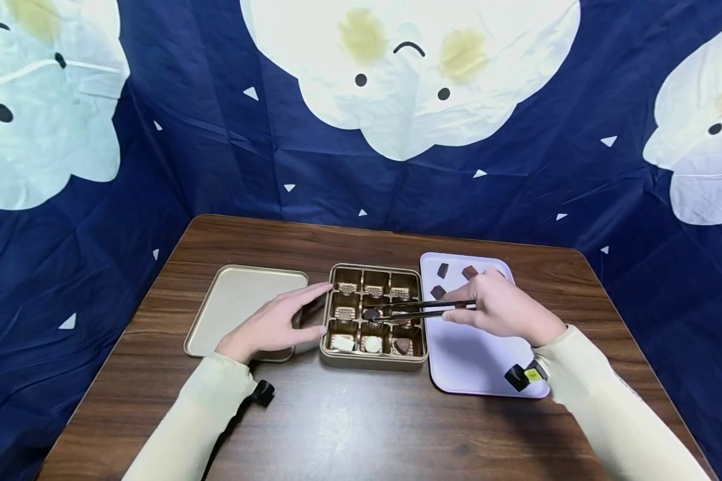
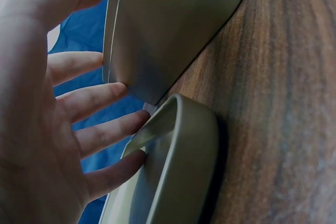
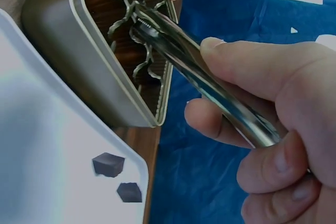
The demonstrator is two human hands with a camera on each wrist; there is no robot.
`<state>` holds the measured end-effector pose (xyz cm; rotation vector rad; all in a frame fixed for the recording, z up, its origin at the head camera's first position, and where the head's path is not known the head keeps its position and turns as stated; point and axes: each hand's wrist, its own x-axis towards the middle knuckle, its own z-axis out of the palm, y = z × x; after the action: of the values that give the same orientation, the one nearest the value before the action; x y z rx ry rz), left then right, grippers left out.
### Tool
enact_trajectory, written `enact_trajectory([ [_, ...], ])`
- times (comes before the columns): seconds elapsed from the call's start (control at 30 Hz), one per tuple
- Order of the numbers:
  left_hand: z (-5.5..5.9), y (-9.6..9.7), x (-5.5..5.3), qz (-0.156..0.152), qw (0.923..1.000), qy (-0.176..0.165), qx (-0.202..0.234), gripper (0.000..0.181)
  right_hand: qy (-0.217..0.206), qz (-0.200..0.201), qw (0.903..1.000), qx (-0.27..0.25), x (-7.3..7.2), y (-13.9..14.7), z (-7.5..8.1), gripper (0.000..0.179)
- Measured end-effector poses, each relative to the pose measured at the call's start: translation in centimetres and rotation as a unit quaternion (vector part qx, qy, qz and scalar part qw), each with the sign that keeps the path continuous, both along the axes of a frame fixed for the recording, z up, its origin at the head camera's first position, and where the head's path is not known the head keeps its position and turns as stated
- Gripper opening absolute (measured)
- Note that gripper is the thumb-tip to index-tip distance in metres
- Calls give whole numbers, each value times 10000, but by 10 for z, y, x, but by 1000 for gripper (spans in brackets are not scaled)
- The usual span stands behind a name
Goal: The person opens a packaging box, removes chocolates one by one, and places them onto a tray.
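Cream sleeves (image 1: 186, 421) enter at the lower left and lower right of the head frame. Left hand (image 1: 279, 319): fingers spread, thumb and fingertip against the left side of a gold nine-compartment tin (image 1: 373, 363) at frame centre. Right hand (image 1: 505, 304), right of centre: fingers curled round metal tongs (image 3: 210, 94). Dark chocolate (image 1: 371, 314) sits at the tong tips, over the tin's middle compartment; whether the tips pinch it cannot be told. Bottom row, left to right: white piece (image 1: 342, 343), round white piece (image 1: 373, 344), brown chocolate (image 1: 402, 345). Lilac tray (image 1: 469, 364), right of the tin, bears dark pieces (image 1: 438, 292). Gold lid (image 1: 225, 321) lies left, partly beneath the left hand.
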<state>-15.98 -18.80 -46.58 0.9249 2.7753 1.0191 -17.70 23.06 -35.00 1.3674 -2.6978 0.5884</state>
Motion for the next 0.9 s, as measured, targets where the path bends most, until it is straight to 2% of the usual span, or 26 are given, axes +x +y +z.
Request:
enact_trajectory([
  [0.13, 0, 0, -1, -41, 10000, 57, 8, 85, -76, 48, 9994, -326, 2, 7, -9, 10],
  [0.27, 0, 0, -1, -25, 10000, 9, -31, 85, -390, -60, 9979, -523, 5, 14, -19, 8],
  [0.6, -1, 0, -2, -21, 10000, -56, 31, 85, -840, -668, 9907, -841, 14, 23, -39, 13],
  [0.9, -2, 0, -2, -42, 10000, -43, 17, 85, -1035, -1079, 9813, -1209, 25, 29, -57, 22],
])
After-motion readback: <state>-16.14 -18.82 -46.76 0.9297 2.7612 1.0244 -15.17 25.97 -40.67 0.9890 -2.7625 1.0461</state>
